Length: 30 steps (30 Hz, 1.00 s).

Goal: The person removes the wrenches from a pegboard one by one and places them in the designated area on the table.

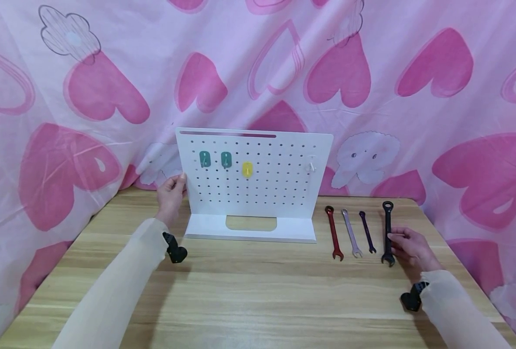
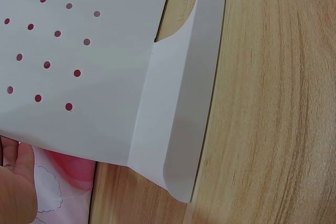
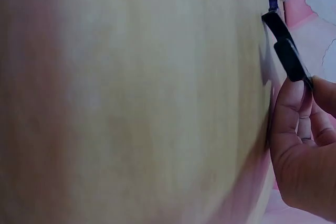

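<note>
A white pegboard (image 1: 258, 186) stands upright on its foot at the back of the table. My left hand (image 1: 170, 196) pinches its left edge; in the left wrist view that hand (image 2: 18, 187) shows only partly, at the lower left corner. On the right, my right hand (image 1: 412, 247) grips a black combination wrench (image 1: 387, 232) by its shank between thumb and fingers. The right wrist view shows the wrench (image 3: 287, 59) at a slant above the fingers. To its left lie a red wrench (image 1: 334, 235), a silver wrench (image 1: 351, 234) and a small dark purple wrench (image 1: 367, 232).
On the pegboard hang two green hooks (image 1: 204, 159), a yellow hook (image 1: 247, 169) and a clear hook (image 1: 311, 165). The wooden table (image 1: 258, 295) runs forward from the board. Behind it hangs a pink cloth (image 1: 240, 43) with hearts.
</note>
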Each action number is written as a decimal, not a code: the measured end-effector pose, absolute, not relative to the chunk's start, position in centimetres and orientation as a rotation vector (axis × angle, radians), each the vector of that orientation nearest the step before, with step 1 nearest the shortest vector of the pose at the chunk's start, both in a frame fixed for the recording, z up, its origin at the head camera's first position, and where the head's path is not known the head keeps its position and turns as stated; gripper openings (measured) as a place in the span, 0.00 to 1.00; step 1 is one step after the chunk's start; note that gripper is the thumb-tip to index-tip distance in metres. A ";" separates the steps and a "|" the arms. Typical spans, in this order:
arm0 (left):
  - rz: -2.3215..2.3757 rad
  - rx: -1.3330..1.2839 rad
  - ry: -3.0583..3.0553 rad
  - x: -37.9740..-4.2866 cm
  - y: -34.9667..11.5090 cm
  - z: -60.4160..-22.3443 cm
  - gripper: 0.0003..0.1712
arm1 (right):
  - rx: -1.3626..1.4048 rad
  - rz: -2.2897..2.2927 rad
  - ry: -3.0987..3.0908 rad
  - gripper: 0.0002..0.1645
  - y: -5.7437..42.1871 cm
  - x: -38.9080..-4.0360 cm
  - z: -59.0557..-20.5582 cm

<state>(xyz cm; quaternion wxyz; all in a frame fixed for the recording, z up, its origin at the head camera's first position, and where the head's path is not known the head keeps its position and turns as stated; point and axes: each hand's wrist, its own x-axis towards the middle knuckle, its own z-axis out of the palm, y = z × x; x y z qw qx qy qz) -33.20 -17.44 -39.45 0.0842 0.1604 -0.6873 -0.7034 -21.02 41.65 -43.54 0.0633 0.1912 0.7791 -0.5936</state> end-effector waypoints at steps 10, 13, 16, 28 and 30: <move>-2.094 0.486 -2.036 -33.6 -17.5 -39.8 0.23 | 0.585 -1.569 2.456 0.29 42.0 -21.4 -43.3; -2.097 0.490 -2.030 -33.6 -17.5 -39.9 0.21 | 0.588 -1.532 2.461 0.30 42.0 -21.6 -43.1; -2.100 0.496 -2.022 -33.7 -17.5 -39.8 0.21 | 0.598 -1.490 2.465 0.30 41.9 -21.8 -43.1; -2.121 0.484 -2.026 -33.1 -17.4 -39.5 0.23 | 0.617 -1.368 2.506 0.29 42.0 -22.3 -43.1; -2.126 0.478 -2.026 -33.2 -17.4 -39.6 0.23 | 0.614 -1.355 2.519 0.29 42.0 -22.3 -43.1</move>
